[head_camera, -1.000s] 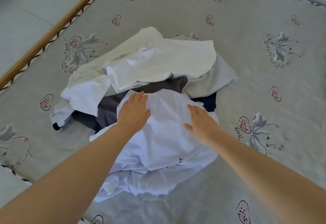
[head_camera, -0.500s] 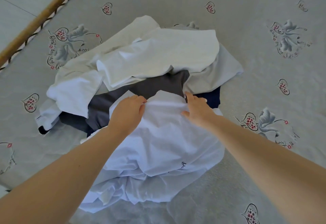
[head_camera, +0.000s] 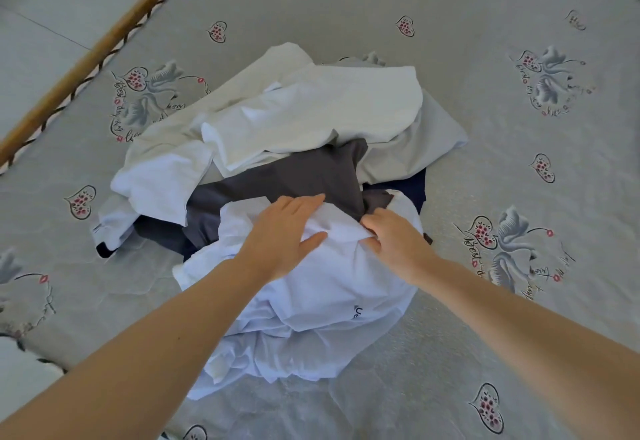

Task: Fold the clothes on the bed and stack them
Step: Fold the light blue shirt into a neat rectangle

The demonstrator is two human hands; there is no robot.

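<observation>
Obs. 1: Your left hand (head_camera: 282, 235) lies flat on the crumpled pale bluish-white cotton shirt (head_camera: 311, 301) at the near end of the heap, fingers straight and close together, thumb spread to the side. It grips nothing; the palm presses on the cloth.

Obs. 2: Your right hand (head_camera: 394, 242) sits just beside the left at the shirt's far edge. Its fingers curl into a bunched fold of the same white cloth and hold it.

Obs. 3: The shirt is rumpled, not folded, and shows a small dark printed mark (head_camera: 360, 311) near your right forearm. It rests on the bed, its far edge overlapping the rest of the pile.

Obs. 4: Directly beyond your fingertips lies a dark grey garment (head_camera: 294, 176), touching the shirt. A navy blue piece (head_camera: 417, 187) shows at the right of it, mostly covered. Over the far side of the pile lie a cream-white garment (head_camera: 329, 107) and a light grey garment (head_camera: 422, 142); another white piece (head_camera: 156, 180) hangs off to the left. All are loose and overlapping; no folded stack is visible.

Obs. 5: The pile sits near the middle of the grey quilted mattress cover (head_camera: 519, 197), printed with hearts and flowers. A wooden bed rail (head_camera: 86, 59) runs along the upper left.
</observation>
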